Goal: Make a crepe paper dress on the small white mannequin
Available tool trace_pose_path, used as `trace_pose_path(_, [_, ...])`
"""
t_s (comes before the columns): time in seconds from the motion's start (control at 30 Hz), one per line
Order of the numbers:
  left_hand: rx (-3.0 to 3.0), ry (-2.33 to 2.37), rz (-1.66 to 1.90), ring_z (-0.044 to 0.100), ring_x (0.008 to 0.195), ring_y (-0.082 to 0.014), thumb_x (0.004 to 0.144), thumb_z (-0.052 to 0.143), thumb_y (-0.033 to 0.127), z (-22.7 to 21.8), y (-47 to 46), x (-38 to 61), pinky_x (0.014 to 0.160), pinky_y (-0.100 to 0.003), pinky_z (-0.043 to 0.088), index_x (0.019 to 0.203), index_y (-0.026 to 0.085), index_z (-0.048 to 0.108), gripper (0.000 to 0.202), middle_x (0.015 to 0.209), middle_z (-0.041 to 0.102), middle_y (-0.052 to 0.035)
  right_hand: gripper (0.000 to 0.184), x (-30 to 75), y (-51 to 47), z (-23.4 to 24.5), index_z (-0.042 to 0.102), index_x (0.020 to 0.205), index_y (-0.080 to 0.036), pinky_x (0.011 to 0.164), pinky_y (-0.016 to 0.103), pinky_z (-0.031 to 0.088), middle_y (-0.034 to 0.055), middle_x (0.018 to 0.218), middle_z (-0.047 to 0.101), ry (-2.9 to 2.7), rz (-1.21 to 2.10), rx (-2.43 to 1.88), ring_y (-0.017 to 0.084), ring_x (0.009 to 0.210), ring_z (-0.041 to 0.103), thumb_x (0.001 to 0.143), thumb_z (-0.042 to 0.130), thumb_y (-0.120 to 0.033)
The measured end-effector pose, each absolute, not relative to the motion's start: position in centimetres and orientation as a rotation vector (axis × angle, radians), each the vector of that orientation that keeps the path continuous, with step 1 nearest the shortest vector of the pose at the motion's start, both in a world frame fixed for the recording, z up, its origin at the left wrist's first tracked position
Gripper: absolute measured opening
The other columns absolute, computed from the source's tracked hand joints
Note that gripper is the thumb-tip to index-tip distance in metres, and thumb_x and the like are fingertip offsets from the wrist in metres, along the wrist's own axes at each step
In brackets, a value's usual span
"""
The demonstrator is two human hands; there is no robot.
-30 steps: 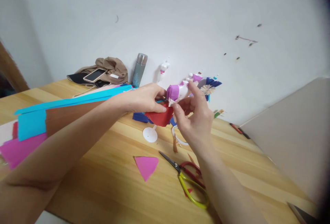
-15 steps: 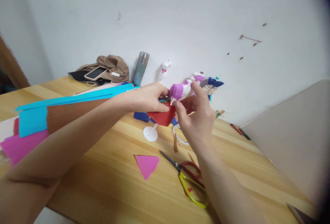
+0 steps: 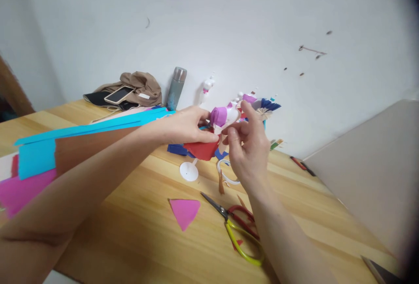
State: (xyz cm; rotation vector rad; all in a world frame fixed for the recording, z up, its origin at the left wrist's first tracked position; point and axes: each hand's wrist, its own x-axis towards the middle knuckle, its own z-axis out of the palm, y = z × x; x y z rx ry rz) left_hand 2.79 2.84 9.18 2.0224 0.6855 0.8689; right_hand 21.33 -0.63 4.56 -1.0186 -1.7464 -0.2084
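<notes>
My left hand (image 3: 186, 124) is closed around the lower end of a small white figurine (image 3: 233, 114), which lies tilted in the air above the table. Purple paper (image 3: 218, 116) wraps its near end. Red paper (image 3: 203, 149) hangs below, under my left thumb. My right hand (image 3: 251, 146) has curled fingers against the figurine's right side, the index finger along its top. Its thumb is lifted off the paper edge. A pale strip (image 3: 222, 143) hangs between the hands. Part of the figurine is hidden by my fingers.
Scissors (image 3: 225, 216) and a pink paper triangle (image 3: 185, 213) lie in front. Behind stand a thermos (image 3: 176, 88) and another white figurine (image 3: 207, 85). Coloured paper sheets (image 3: 88, 146) spread at left, near a phone (image 3: 119, 94). A white disc (image 3: 189, 172) and ring (image 3: 229, 172) lie mid-table.
My right thumb has come away from the paper edge at the figurine's near end. My left hand keeps its hold. The whole view has shifted slightly.
</notes>
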Motion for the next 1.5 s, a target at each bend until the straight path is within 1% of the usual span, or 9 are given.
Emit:
trace_pose_path(0.27, [2.004,0.839,1.005,0.069,0.083,-0.0208,0.075,0.069,0.025,8.2,2.9,4.1,0.071,-0.029,0.055,0.084,0.016,0.071,0.013,0.084,0.075,-0.0050,0.049,21.1,-0.9,4.9,0.042,0.141,-0.032,0.057,0.038,0.052,-0.0012,0.074,0.062,-1.702,-0.059,-1.014,0.019,0.058,0.059,0.094,0.047,-0.019])
trace_pose_path(0.4, [1.988,0.840,0.985,0.069,0.084,-0.0215,0.075,0.069,0.024,8.1,2.9,4.0,0.071,-0.030,0.055,0.084,0.016,0.071,0.012,0.083,0.075,-0.0052,0.034,21.6,-0.5,5.3,0.056,0.123,-0.032,0.051,0.038,0.049,-0.0010,0.070,0.058,-1.549,-0.051,-0.989,0.020,0.055,0.056,0.090,0.058,-0.025])
trace_pose_path(0.5, [1.974,0.811,0.970,0.070,0.085,-0.0218,0.076,0.069,0.023,8.2,3.0,4.0,0.073,-0.031,0.056,0.087,0.015,0.071,0.014,0.085,0.076,-0.0065,0.030,22.5,0.3,5.5,0.062,0.113,-0.030,0.063,0.043,0.055,0.0026,0.079,0.064,-1.569,0.035,-0.975,0.023,0.070,0.064,0.084,0.069,-0.036])
trace_pose_path(0.63, [1.962,0.775,0.943,0.070,0.088,-0.0222,0.078,0.068,0.023,8.1,3.1,4.0,0.076,-0.032,0.056,0.092,0.014,0.071,0.016,0.090,0.076,-0.0082,0.061,23.2,1.3,5.5,0.058,0.126,-0.030,0.091,0.055,0.057,0.0086,0.123,0.068,-1.641,0.417,-0.878,0.030,0.109,0.067,0.073,0.079,-0.052])
trace_pose_path(0.7, [1.971,0.779,0.952,0.070,0.090,-0.0226,0.078,0.068,0.023,8.1,3.2,4.1,0.077,-0.032,0.056,0.091,0.014,0.071,0.016,0.090,0.076,-0.0079,0.064,23.0,1.4,5.5,0.057,0.127,-0.031,0.099,0.057,0.054,0.0078,0.131,0.066,-1.650,0.528,-0.829,0.030,0.119,0.064,0.073,0.080,-0.054])
trace_pose_path(0.87, [1.999,0.840,1.012,0.069,0.093,-0.0238,0.076,0.069,0.024,7.8,3.2,4.4,0.076,-0.031,0.055,0.089,0.016,0.070,0.015,0.091,0.076,-0.0072,0.050,22.0,1.8,5.2,0.061,0.111,-0.029,0.102,0.058,0.054,0.0070,0.118,0.073,-1.657,0.570,-0.781,0.031,0.114,0.068,0.071,0.084,-0.050])
trace_pose_path(1.07, [2.043,0.961,1.075,0.067,0.091,-0.0216,0.074,0.071,0.029,7.8,3.1,4.2,0.075,-0.031,0.052,0.101,0.019,0.062,0.030,0.100,0.073,-0.0070,0.052,22.1,2.3,4.8,0.060,0.110,-0.030,0.099,0.061,0.055,0.0070,0.115,0.074,-1.611,0.552,-0.776,0.033,0.111,0.070,0.069,0.084,-0.053])
trace_pose_path(1.27, [2.151,1.278,1.201,0.055,0.072,-0.0154,0.070,0.072,0.032,8.4,2.4,4.4,0.066,-0.029,0.041,0.073,0.020,0.052,0.024,0.076,0.062,0.0001,0.054,22.3,2.4,4.6,0.059,0.116,-0.029,0.098,0.059,0.056,0.0081,0.118,0.073,-1.565,0.537,-0.821,0.032,0.111,0.070,0.071,0.083,-0.048])
trace_pose_path(1.5, [2.018,1.214,1.263,0.054,0.067,-0.0148,0.069,0.075,0.033,8.3,1.8,5.0,0.061,-0.029,0.039,0.069,0.020,0.056,0.022,0.070,0.061,0.0005,0.049,22.1,2.3,4.6,0.061,0.111,-0.030,0.100,0.060,0.055,0.0076,0.118,0.073,-1.549,0.559,-0.811,0.032,0.112,0.069,0.071,0.084,-0.046])
